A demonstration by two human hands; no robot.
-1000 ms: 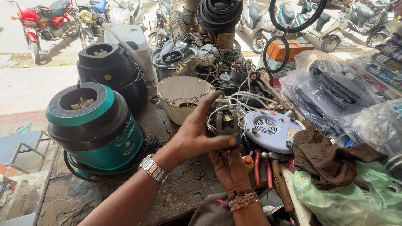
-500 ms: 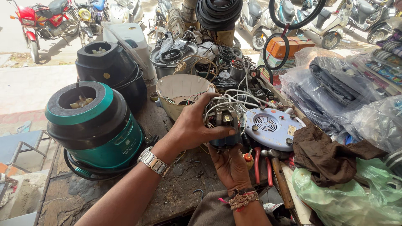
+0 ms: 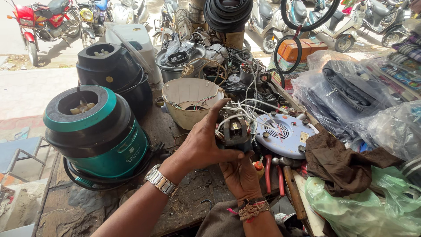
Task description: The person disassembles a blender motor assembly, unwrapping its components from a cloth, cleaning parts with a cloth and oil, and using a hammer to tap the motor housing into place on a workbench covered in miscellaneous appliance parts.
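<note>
A small grey motor (image 3: pixel 235 130), trailing white and red wires, is held just above the cluttered counter (image 3: pixel 87 206), clasped from the side by the closed grip of the left hand (image 3: pixel 199 147) and cupped from beneath by the right hand (image 3: pixel 240 173).

Green mixer base (image 3: pixel 98 136) blocks left; bench (image 3: pixel 193 193) front open.

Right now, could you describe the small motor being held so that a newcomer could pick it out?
Start at the big green and black mixer base on the worn workbench, then look right past the cream shell. Both hands cup the motor there; unlike its neighbours, it trails white wires.
</note>
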